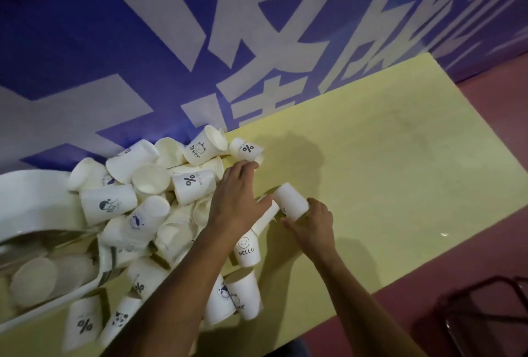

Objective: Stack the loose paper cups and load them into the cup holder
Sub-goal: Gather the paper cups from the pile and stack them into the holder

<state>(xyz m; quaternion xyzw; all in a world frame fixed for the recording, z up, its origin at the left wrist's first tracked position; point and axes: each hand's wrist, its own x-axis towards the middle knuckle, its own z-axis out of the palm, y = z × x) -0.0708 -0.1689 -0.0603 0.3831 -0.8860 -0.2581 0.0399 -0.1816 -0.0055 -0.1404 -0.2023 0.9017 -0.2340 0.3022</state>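
Barely begun, I judge: a big pile of loose cups point(148, 205) lies unstacked right of the cup holder point(37, 205); few cups sit inside it. The right hand point(311, 221) clamps a plain cup point(291, 203) beyond the pile; the left hand point(238, 195) grips another cup point(265, 218) touching it.

Matt white paper cups point(194, 185), smooth pale-yellow table point(400, 171), glossy white holder point(34, 199)

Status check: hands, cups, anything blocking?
Right hand grips a plain cup. Left hand reaches over the loose cup pile. Cup holder beside the pile. Nothing blocking.
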